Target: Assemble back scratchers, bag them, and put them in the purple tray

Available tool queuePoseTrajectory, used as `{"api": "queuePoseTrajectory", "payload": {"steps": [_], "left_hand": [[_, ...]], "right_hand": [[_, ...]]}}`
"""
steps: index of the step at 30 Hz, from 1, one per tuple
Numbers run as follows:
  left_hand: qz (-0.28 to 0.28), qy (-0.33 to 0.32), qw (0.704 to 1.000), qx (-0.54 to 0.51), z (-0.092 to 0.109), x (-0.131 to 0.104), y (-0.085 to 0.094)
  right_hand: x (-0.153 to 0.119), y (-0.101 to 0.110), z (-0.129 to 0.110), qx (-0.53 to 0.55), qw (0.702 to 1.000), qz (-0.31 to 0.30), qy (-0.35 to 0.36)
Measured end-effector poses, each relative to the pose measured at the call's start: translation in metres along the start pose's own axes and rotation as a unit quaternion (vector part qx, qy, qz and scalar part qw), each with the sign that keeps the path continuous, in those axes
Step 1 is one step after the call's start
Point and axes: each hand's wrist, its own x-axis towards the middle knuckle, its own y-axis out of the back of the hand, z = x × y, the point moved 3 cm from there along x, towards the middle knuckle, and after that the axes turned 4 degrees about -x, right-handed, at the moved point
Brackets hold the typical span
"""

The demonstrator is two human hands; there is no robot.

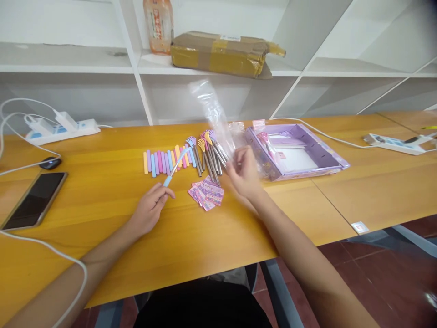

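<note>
My left hand (150,207) is closed around the lower end of a back scratcher (173,171) with a blue grip, metal rod and blue head, tilted up to the right. My right hand (244,171) pinches a clear plastic bag (216,114), blurred as it rises above the table. Between the hands lie several back scratcher heads on metal rods (210,157), in blue, yellow, pink and purple. A row of pastel handle sleeves (159,162) lies behind the held scratcher. Printed pink and purple cards (206,193) are fanned out on the table (191,246).
A purple box (309,171) at the right holds a pink scratcher and cards. On the left are a phone (34,200), a black mouse-like object (50,162) and a power strip (66,130). Another power strip (396,143) lies right. A taped carton (221,54) and bottle (159,27) stand on the shelf.
</note>
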Motion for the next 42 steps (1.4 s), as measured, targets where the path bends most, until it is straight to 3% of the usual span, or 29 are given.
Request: {"api": "queuePoseTrajectory", "payload": {"steps": [2,5,9,11,13,16,18,22,25,28,30,32,37,42], "left_hand": [[-0.035,-0.012,0.999,0.021,0.010,-0.003,-0.003],[-0.046,-0.002,0.999,-0.028,0.018,-0.008,-0.009],[-0.037,0.010,0.997,-0.066,0.016,-0.012,-0.015],[-0.033,0.008,0.998,-0.056,0.015,-0.011,-0.014],[-0.046,0.002,0.998,-0.047,0.015,-0.012,-0.014],[-0.088,-0.004,0.995,-0.052,0.018,-0.013,-0.015],[-0.122,0.001,0.991,-0.060,0.020,-0.016,-0.019],[-0.161,-0.002,0.985,-0.056,0.020,-0.020,-0.025],[-0.108,-0.023,0.989,-0.099,0.018,-0.020,-0.021],[0.009,0.015,0.981,-0.193,0.009,-0.016,-0.010],[0.087,0.051,0.958,-0.270,0.002,-0.013,-0.003],[0.140,0.063,0.927,-0.342,-0.002,-0.007,0.004],[0.235,0.060,0.872,-0.424,-0.005,0.004,0.018],[0.253,0.067,0.858,-0.443,-0.008,0.006,0.022]], "right_hand": [[-0.012,-0.013,-0.028,0.091,0.991,-0.066,0.068],[-0.032,-0.030,-0.061,0.180,0.958,-0.172,0.143],[-0.053,-0.042,-0.077,0.264,0.897,-0.303,0.185],[-0.056,-0.046,-0.074,0.330,0.881,-0.314,0.126],[-0.055,-0.051,-0.068,0.399,0.862,-0.312,0.012],[-0.054,-0.061,-0.064,0.463,0.807,-0.347,-0.120],[-0.054,-0.066,-0.066,0.483,0.783,-0.363,-0.146],[-0.052,-0.069,-0.065,0.493,0.776,-0.354,-0.170],[-0.046,-0.065,-0.057,0.509,0.787,-0.281,-0.207],[-0.033,-0.051,-0.046,0.540,0.792,-0.153,-0.242],[-0.026,-0.041,-0.040,0.546,0.790,-0.106,-0.258],[-0.023,-0.033,-0.036,0.540,0.789,-0.121,-0.268],[-0.033,-0.029,-0.040,0.520,0.765,-0.303,-0.231],[-0.042,-0.031,-0.043,0.488,0.783,-0.323,-0.211]]}}
